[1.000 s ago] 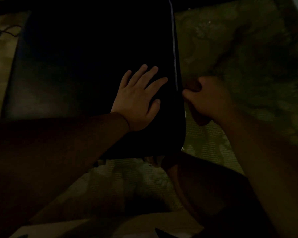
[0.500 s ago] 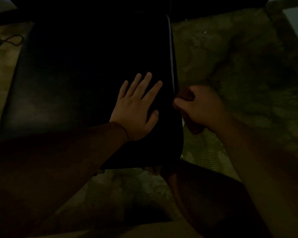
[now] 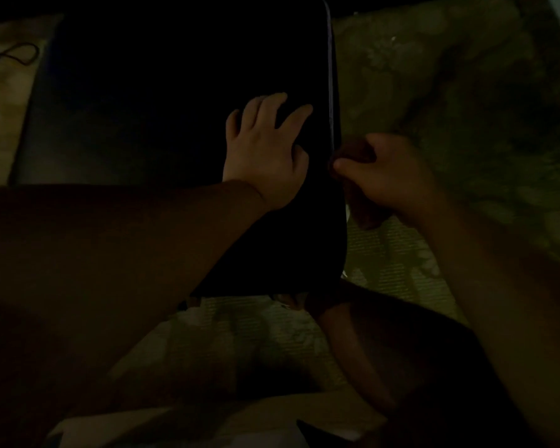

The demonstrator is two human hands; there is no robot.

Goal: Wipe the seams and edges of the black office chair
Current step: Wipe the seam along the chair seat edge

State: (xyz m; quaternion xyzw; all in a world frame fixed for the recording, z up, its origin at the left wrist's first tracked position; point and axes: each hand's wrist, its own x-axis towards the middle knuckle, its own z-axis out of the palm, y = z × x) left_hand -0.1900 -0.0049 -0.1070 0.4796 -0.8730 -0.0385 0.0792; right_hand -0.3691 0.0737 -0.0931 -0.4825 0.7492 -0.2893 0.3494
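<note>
Right now the room is very dark, so small things are hard to see. The chair [image 3: 181, 124] lies under both arms and fills the top middle of the view. Its right edge [image 3: 332, 92] shows as a thin pale line.

The left hand [image 3: 265, 153] rests on the chair with its fingers spread, holding nothing. The right hand [image 3: 385, 179] is curled tight around a dark cloth [image 3: 359, 208] and presses it against the edge, about halfway down.

What could go wrong? I think the dark is the big trouble. The cloth and the chair are both dark, so dirty bits in the seam could be missed. The cloth is bunched up small, and it could slip off the thin edge and rub the rug [image 3: 450, 92] beside it. If the left hand lets go, the chair might roll or turn away from the push.
</note>
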